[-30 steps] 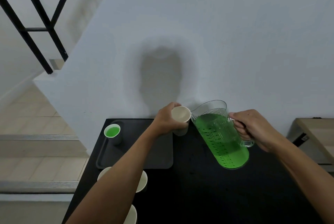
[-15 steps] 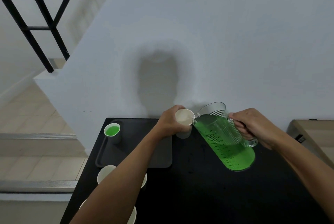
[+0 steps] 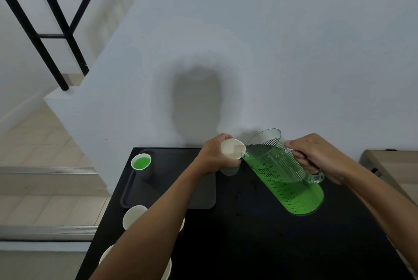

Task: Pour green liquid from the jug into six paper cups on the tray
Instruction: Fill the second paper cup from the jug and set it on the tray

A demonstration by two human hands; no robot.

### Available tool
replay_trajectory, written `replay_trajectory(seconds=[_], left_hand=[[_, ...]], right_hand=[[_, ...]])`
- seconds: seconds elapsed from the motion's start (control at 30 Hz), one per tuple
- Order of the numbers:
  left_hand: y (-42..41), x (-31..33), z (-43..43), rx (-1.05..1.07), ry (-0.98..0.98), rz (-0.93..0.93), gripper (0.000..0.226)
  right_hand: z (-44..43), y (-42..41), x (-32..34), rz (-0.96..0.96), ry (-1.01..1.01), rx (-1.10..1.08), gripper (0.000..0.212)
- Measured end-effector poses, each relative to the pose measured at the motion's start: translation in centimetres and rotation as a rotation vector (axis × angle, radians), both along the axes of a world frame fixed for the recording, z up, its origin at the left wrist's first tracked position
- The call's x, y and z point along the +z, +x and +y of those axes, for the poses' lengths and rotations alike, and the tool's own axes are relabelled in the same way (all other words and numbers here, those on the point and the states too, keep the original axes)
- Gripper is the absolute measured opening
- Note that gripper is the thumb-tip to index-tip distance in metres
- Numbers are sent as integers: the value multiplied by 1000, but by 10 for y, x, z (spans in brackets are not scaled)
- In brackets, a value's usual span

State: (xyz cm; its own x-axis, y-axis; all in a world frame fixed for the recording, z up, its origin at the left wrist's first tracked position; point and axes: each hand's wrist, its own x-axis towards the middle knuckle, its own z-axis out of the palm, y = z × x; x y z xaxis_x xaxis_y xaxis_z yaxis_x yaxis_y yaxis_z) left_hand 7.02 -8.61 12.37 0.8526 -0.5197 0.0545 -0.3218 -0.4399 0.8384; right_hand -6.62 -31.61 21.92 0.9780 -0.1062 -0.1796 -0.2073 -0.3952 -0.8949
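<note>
My right hand grips the handle of a clear ribbed jug of green liquid, tilted steeply to the left with its spout touching the rim of a white paper cup. My left hand holds that cup just right of the dark tray; its inside still looks white. One cup filled with green liquid stands at the tray's far left corner. Other white cups sit on the table in front of the tray, partly hidden by my left forearm.
The black table stands against a white wall. Stairs with a black railing drop away on the left. A light wooden surface lies to the right of the table.
The jug has tipped further left and its spout has closed onto the held cup's rim. The green liquid has run up toward the spout. Both hands have stayed in nearly the same place.
</note>
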Motion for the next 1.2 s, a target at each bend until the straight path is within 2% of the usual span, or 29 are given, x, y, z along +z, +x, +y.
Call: replay_trajectory(seconds=[1.2], left_hand=[[5, -9, -3, -11, -6, 38, 70]], right_hand=[[3, 8, 5, 32, -56, 30, 54]])
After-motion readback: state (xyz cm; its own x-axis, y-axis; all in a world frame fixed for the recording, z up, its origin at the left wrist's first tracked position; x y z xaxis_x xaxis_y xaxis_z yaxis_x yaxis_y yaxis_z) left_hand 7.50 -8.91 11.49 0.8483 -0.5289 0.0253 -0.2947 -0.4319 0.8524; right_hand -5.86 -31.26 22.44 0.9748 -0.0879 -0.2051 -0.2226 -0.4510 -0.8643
